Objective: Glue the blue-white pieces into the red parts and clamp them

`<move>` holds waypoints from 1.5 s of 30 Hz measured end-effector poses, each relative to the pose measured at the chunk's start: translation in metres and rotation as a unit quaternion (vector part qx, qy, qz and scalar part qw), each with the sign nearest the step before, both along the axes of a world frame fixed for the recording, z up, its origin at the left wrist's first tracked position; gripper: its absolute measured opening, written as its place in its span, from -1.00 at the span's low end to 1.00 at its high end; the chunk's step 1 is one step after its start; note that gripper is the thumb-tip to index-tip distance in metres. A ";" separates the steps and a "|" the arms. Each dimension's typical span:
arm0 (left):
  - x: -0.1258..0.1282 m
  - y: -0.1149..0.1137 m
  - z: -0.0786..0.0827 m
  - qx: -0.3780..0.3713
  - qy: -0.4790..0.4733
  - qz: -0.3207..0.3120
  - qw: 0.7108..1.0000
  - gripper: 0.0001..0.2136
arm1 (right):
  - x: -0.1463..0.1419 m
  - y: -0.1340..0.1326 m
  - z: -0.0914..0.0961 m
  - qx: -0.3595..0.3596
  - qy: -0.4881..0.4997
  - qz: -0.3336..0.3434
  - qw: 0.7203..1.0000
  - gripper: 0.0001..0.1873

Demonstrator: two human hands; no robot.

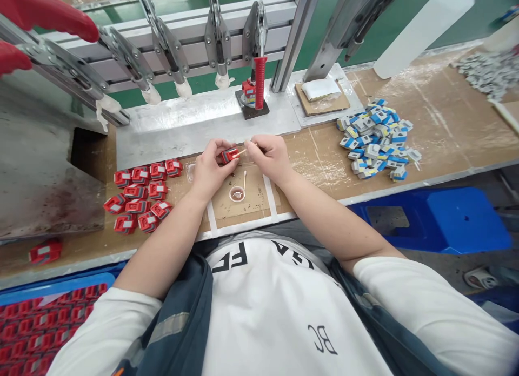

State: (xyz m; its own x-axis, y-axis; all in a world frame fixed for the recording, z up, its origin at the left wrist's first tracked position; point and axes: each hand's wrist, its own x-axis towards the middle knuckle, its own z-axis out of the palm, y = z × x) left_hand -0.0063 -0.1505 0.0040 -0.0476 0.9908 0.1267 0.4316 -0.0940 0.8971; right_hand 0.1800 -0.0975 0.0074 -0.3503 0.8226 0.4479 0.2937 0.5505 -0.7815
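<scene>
While a worn brown table (pixel 312 165) spreads beneath, metal toggle clamps (pixel 218 41) stand beyond the left hand (pixel 213 168) and right hand (pixel 268 155). The left grip is closed around a boxy red plastic part (pixel 228 155), apparently steadying it; bodyward of that grip sits a small round cup (pixel 237 200), likely for easy reach. The right grip pinches a thin pale stick (pixel 241 152), angled toward the part.

L hand (pixel 211 166) & R hand (pixel 271 155) close tog., both pinching; bare forearms (pixel 172 225) angled fwd & inward.
</scene>
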 end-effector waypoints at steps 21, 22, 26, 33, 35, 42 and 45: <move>-0.009 -0.010 0.028 0.085 -0.098 0.048 0.990 -0.58 | 0.191 0.002 0.052 -0.018 -0.480 -0.296 0.826 -0.76; -0.008 -0.012 0.030 0.107 -0.085 0.048 0.989 -0.59 | 0.201 0.003 0.050 -0.030 -0.518 -0.281 0.807 -0.77; -0.004 -0.021 0.032 0.149 -0.074 0.032 0.986 -0.54 | 0.211 0.007 0.039 -0.030 -0.568 -0.222 0.792 -0.75; -0.001 -0.035 0.047 0.165 0.026 -0.081 0.983 -0.41 | 0.148 -0.016 0.055 -0.054 -0.127 -0.074 0.988 -0.67; 0.003 -0.038 0.057 0.177 0.090 -0.117 0.973 -0.41 | 0.119 -0.030 0.063 -0.100 0.032 -0.009 0.994 -0.59; 0.024 -0.040 0.084 0.201 0.218 -0.194 0.935 -0.39 | 0.078 -0.045 0.077 -0.112 0.114 0.080 0.984 -0.58; 0.030 -0.037 0.088 0.199 0.228 -0.214 0.929 -0.41 | 0.088 -0.045 0.081 -0.070 0.060 0.093 0.991 -0.64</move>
State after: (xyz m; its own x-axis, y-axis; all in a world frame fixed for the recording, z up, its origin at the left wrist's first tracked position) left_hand 0.0239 -0.1875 0.0916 0.4889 0.7765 0.3974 0.6046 -0.6301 0.4873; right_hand 0.2679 -0.1428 0.0882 -0.4533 0.8056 0.3815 0.0980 0.4705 -0.8770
